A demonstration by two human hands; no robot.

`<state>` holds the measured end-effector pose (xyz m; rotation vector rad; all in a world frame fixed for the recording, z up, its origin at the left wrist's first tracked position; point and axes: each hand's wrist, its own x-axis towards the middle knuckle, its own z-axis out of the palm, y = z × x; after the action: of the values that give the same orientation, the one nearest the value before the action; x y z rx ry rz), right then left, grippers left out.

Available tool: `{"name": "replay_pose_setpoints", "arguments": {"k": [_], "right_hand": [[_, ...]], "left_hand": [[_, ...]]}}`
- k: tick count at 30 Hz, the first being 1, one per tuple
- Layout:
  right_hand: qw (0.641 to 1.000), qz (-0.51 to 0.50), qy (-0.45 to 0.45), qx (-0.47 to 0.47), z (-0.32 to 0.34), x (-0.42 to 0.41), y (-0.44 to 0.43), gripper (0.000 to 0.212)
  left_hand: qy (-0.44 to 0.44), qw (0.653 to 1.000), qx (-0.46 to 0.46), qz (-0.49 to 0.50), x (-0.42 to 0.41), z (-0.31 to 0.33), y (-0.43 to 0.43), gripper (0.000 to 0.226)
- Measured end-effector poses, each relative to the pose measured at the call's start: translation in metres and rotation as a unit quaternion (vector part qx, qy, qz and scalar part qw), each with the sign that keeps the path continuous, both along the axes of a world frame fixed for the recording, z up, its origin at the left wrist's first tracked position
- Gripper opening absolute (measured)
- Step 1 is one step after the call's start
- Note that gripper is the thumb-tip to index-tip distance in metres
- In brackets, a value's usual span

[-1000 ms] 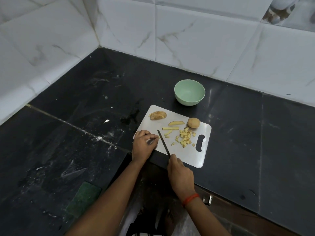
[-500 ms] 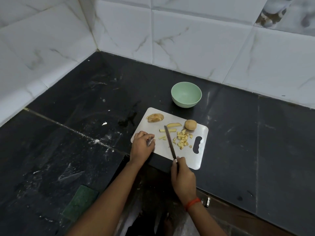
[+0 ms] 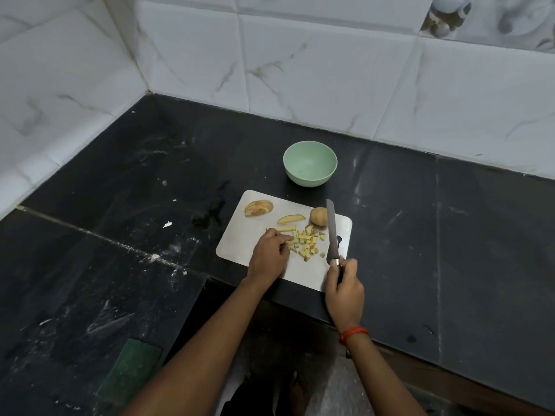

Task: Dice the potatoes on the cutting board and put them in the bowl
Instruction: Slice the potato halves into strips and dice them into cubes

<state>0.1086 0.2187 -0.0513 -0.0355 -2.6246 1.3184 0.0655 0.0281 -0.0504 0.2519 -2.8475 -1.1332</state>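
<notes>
Potatoes lie in several stages of cutting on the cutting board (image 3: pixel 240 246), which sits at the counter's near edge, probably so both arms reach it without stretching. Nearest are the 2 hands. The right hand (image 3: pixel 344 285), a red thread (image 3: pixel 353 333) at its wrist, is wrapped tight round the handle of the knife (image 3: pixel 331 229). Its blade points away over the board's right side, just beside the dice but apart from them, seemingly parked clear while the other hand arranges the next cut. The left hand (image 3: pixel 268 253) has its fingertips bunched and pinching down on the pale strips (image 3: pixel 286 228) at the left of the heap, likely squaring them for crosswise cuts. The diced potato (image 3: pixel 306 244) is a loose scatter of small, pale yellow cubes in the board's middle. Beyond it lie 1 wedge (image 3: pixel 290 219) with brown skin along its edge, 1 small round skin-on piece (image 3: pixel 319 216) near the blade, and, at the far left corner, a sliced section (image 3: pixel 257 208) fanned on its side. Just past the board stands the green bowl (image 3: pixel 300 178), with no potato in it, close enough for easy transfer.
</notes>
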Motion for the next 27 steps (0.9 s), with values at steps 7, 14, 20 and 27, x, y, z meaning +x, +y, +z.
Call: {"name": "replay_pose_setpoints", "arguments": {"k": [7,14,20,27], "right_hand": [[1.0,0.0,-0.006,0.003,-0.002,0.0,0.0,0.02],[1.0,0.001,-0.011,0.003,-0.001,0.001,0.001,0.02],[1.0,0.004,-0.004,0.013,0.0,0.001,-0.001,0.017],[0.994,0.031,-0.006,0.106,0.01,0.0,-0.02,0.015]], "left_hand": [[0.059,0.996,0.017,0.061,-0.001,0.007,0.004,0.028],[0.038,0.991,-0.13,-0.004,-0.024,0.005,-0.028,0.028],[0.052,0.99,-0.132,0.006,-0.005,-0.002,-0.045,0.017],[0.101,0.991,-0.081,0.043,0.028,-0.015,-0.052,0.015]]}}
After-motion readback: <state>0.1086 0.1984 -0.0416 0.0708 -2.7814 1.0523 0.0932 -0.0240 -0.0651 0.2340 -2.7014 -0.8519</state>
